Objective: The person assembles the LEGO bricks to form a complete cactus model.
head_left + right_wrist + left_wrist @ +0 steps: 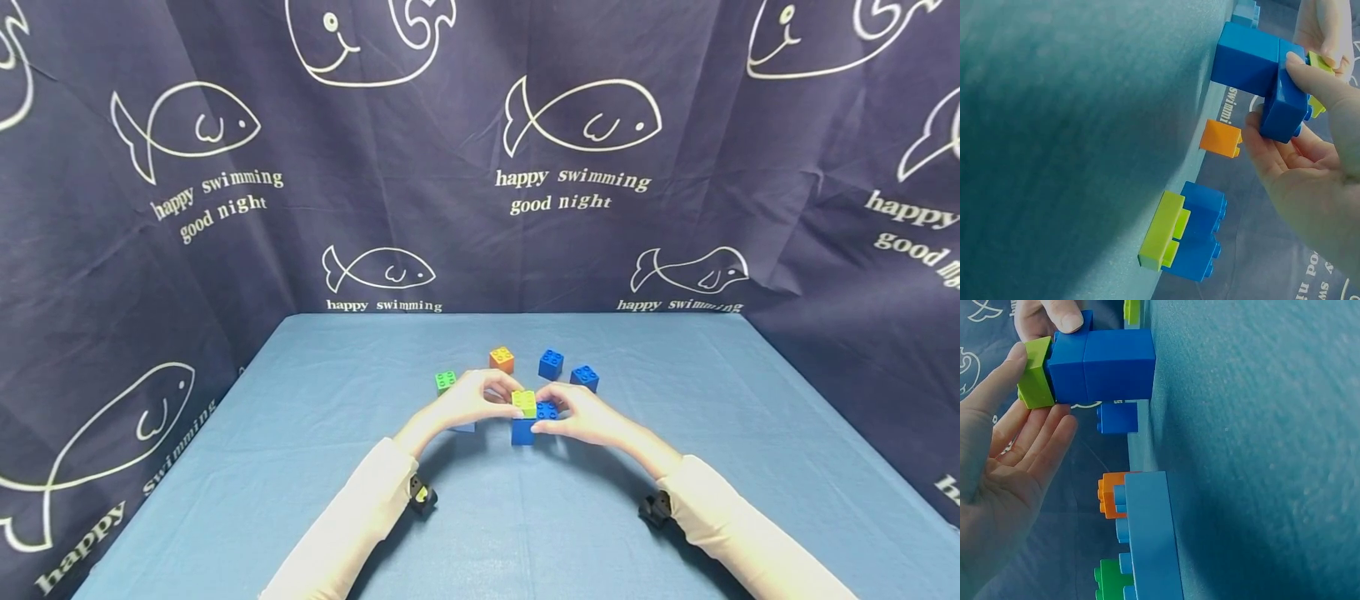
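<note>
So from the head view we've got both hands meeting over a little stack on the blue table (600, 533): the left hand (476, 397) is pinching a small lime block (523, 404), and the right hand (587, 414) grips a long blue brick (547, 410) just under it. Below that there's a lower blue block (522, 432). Around them we see a green block (446, 382) and an orange block (502, 360) behind the left hand, a near blue block (584, 378) and a far blue block (551, 364) beyond the right one, and a light-blue brick (465, 427) mostly hidden under the left wrist. Over on the left wrist view we get the stack sideways: thumb and fingers are narrow around the lime piece, which sits a bit tilted at the top, and we honestly can't tell if it's fully seated. The light-blue brick lies well apart from the stack, with orange and green peeking out past it. Then in the right wrist view we see the thumb on one side of the long brick and fingers on the other, its end sticking out past the block below. We also spot a second lime brick (1163, 231) near the two loose blues.
</note>
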Demonstrator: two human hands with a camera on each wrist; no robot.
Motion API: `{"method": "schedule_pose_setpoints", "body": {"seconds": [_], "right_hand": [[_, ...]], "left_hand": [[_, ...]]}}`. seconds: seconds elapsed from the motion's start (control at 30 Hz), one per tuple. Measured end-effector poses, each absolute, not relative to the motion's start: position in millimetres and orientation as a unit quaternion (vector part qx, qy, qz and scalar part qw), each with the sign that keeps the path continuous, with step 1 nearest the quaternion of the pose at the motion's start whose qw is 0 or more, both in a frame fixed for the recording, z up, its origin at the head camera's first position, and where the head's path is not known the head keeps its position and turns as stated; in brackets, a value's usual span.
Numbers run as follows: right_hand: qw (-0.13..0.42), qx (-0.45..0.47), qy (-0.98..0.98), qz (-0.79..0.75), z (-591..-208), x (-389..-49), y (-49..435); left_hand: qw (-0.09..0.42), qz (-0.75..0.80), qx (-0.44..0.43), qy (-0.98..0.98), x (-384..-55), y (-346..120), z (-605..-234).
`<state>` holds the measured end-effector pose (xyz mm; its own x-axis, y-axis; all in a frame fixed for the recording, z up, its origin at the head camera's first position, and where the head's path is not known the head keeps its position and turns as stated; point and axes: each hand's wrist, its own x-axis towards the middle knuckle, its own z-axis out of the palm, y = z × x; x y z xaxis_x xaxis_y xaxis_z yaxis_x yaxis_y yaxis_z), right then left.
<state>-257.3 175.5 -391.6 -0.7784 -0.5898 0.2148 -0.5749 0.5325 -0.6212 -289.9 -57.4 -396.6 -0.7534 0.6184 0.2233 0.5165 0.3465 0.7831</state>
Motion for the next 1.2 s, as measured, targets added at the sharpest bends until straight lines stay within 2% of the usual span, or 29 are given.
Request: {"method": "schedule_pose_setpoints", "body": {"seconds": [0.5, 1.2], "right_hand": [[0.054, -0.309, 0.865, -0.393, -392.2, -260.3, 180.9], [0.054, -0.291, 0.87, -0.394, -392.7, -260.4, 178.4]], "left_hand": [[0.063, 0.453, 0.35, 0.817, -289.5, -55.1, -396.1], [0.068, 0.462, 0.356, 0.81, -290.6, -55.1, -398.8]]}}
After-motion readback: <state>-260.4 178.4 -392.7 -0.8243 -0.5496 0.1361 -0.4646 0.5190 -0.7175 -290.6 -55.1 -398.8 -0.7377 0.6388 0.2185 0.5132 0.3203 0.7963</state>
